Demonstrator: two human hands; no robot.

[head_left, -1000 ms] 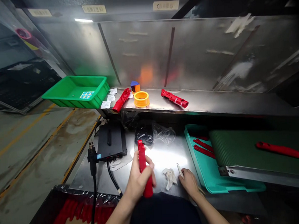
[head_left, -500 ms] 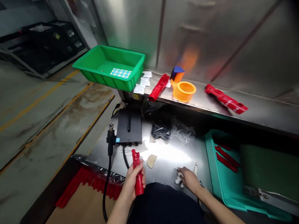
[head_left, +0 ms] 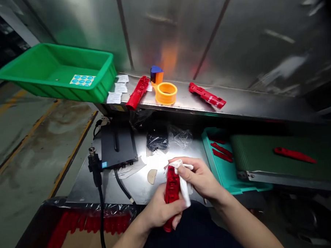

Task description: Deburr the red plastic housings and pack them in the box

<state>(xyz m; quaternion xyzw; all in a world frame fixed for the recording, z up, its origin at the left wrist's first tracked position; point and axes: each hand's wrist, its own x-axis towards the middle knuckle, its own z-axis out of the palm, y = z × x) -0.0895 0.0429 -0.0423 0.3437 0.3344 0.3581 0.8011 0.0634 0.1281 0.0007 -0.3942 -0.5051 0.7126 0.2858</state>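
Note:
Wrapped around a red plastic housing (head_left: 172,187) is my left hand (head_left: 160,208), its fingers closed about the lower half. The part stands roughly upright in front of my body, its moulded inner side towards me. My right hand (head_left: 197,173) pinches a white cloth (head_left: 185,187) against the housing's top end. The cloth hangs down along the part's right side. On the metal bench beyond lies a small beige piece (head_left: 152,176), beside a dark box with a cable (head_left: 118,146).
A shelf holds a green bin (head_left: 70,89), an orange tape ring (head_left: 166,94) and two red housings (head_left: 206,96). To the right, a teal tray (head_left: 215,167) adjoins a green conveyor belt (head_left: 257,153) carrying a red part (head_left: 294,155). A thick black cable (head_left: 101,207) rises at left.
My right hand has lifted the white cloth from the bench and brought it onto the red housing in my left hand. The view has turned to the right.

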